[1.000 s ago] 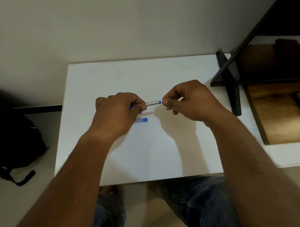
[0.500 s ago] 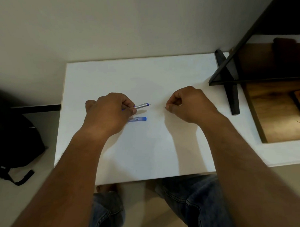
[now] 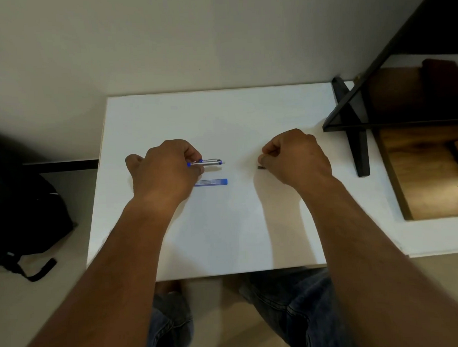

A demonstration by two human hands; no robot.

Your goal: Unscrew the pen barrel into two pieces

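Note:
My left hand [image 3: 168, 170] pinches a silver and blue mechanical pencil [image 3: 209, 162] low over the white table [image 3: 224, 225], its tip pointing right. Just in front of that hand lies a small blue flat case [image 3: 212, 182]. My right hand [image 3: 294, 155] is curled at the table's right part and pinches a small dark piece [image 3: 260, 167] at the fingertips; most of that piece is hidden.
A black cross-shaped stand [image 3: 356, 132] and a dark slanted frame sit at the table's right edge, with a wooden board [image 3: 430, 176] beyond. A black backpack [image 3: 21, 206] lies on the floor at left. My knees in jeans show below the table.
My hands have drawn apart. The left carried the pencil left and down to the table; the right pulled away to the right with the small dark piece.

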